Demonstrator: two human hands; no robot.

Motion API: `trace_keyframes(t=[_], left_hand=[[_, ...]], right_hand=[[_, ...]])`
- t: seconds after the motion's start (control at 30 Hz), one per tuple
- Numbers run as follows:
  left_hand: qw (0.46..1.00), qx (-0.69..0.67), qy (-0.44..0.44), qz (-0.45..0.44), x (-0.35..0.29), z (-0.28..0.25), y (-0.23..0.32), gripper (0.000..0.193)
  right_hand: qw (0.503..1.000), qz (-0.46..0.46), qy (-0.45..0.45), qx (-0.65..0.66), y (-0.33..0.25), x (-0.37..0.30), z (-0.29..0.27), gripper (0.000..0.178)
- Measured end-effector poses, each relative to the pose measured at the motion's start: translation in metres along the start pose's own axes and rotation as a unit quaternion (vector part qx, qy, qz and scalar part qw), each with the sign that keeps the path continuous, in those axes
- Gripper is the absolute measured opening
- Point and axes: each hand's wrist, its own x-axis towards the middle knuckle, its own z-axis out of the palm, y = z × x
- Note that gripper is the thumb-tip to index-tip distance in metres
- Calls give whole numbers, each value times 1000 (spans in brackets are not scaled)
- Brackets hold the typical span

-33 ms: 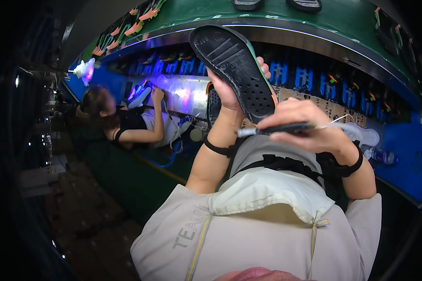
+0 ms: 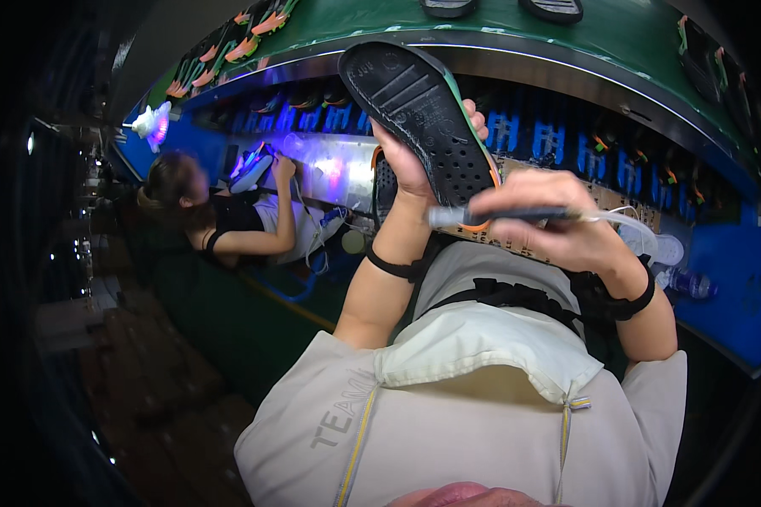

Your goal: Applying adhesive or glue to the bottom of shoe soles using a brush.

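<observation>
My left hand (image 2: 410, 173) holds a black shoe sole (image 2: 423, 106) upright with its tread facing me; an orange and green trim runs along its edge. My right hand (image 2: 558, 224) grips a thin grey pen-like tool (image 2: 499, 217) lying sideways, and a white cord trails from it to the right. The tool's tip sits at the lower edge of the sole. Both wrists wear black bands.
A curved green conveyor (image 2: 499, 29) runs above with soles and shoe parts on it. Blue racks line the space beneath it. At left, another person (image 2: 220, 224) holds a shoe (image 2: 249, 169) under purple light. A water bottle (image 2: 693, 283) lies at right.
</observation>
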Motion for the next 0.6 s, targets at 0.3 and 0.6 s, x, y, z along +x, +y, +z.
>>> trace_keyframes(t=[0.3,0.6], left_hand=[[987,102,-125,-7,24,10,28,109],[926,363,-96,28,48,30,44,80]], right_hand=[[995,-1,-6,-97,-3,14,-20,35],[980,44,-33,-190,-10,27,-25,31]])
